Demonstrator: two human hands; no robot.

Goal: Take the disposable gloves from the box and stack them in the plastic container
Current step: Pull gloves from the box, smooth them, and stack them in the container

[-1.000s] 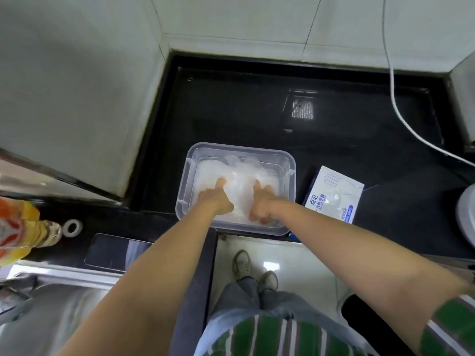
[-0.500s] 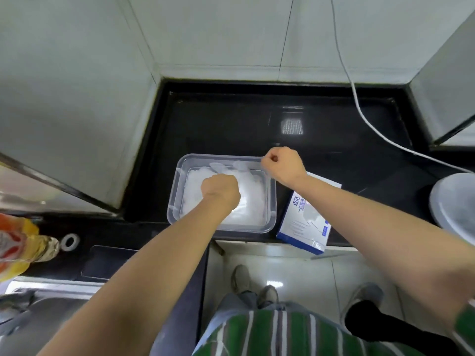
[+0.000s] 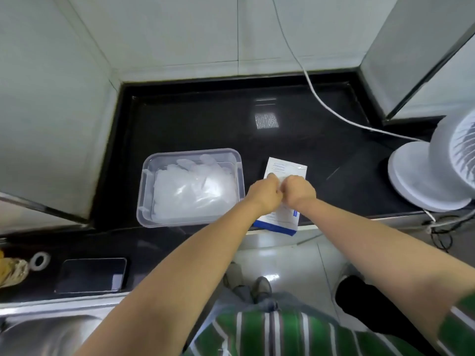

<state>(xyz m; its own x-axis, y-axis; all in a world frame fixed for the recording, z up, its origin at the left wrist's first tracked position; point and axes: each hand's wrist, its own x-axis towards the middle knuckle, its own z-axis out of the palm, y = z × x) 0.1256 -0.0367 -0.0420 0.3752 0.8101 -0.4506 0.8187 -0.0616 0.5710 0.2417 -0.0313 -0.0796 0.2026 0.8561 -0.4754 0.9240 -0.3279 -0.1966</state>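
Here, the flat white-and-blue cardboard box (image 3: 285,165) lies on the glossy black countertop (image 3: 205,124) just right of the clear, round-cornered plastic container (image 3: 191,152) holding crumpled translucent gloves (image 3: 192,191); left hand (image 3: 264,192) and right hand (image 3: 299,190), knuckles touching, curl over the box top, anything gripped not discernible.

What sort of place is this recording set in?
Most likely a home kitchen: a stainless steel sink sits at the lower left, a glossy black counter runs along white tiled walls, and a small white fan stands on it.
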